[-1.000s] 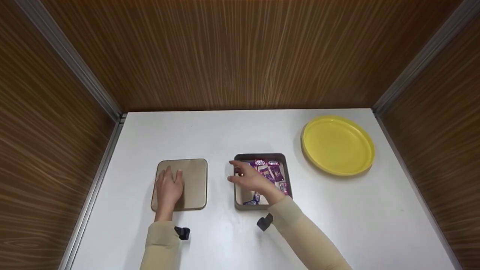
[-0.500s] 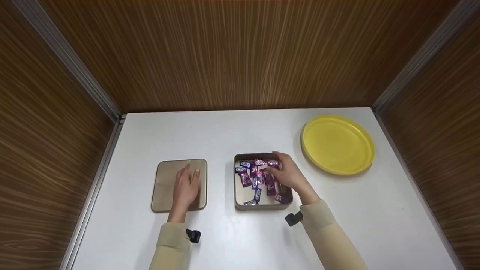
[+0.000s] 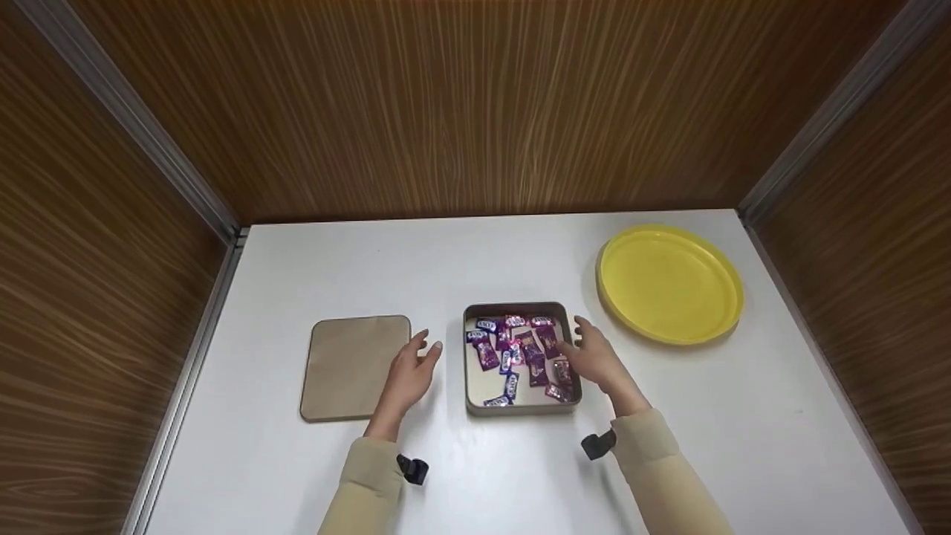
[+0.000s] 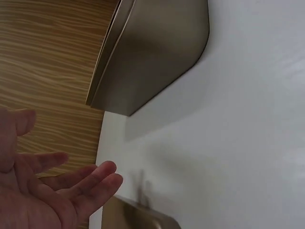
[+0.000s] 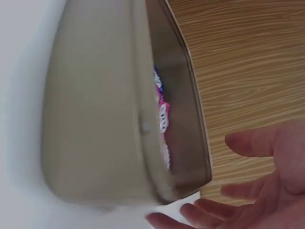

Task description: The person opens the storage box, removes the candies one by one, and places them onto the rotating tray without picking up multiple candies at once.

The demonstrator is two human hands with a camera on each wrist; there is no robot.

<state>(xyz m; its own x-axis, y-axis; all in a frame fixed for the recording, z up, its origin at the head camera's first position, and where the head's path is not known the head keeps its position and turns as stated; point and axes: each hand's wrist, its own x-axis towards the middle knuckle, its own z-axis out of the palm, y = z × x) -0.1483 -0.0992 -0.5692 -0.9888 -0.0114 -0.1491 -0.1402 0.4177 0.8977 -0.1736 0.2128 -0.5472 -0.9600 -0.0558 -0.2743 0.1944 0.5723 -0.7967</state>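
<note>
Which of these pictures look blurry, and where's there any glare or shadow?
Head view: fairly clear, with a pale sheen on the white table; left wrist view: dim, with soft finger-shaped shadows beside the lid; right wrist view: the tin has blurred near edges, while the wood panel behind looks sharper.

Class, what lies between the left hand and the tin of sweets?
In the head view, only bare white tabletop shows between the left hand and the tin.
</note>
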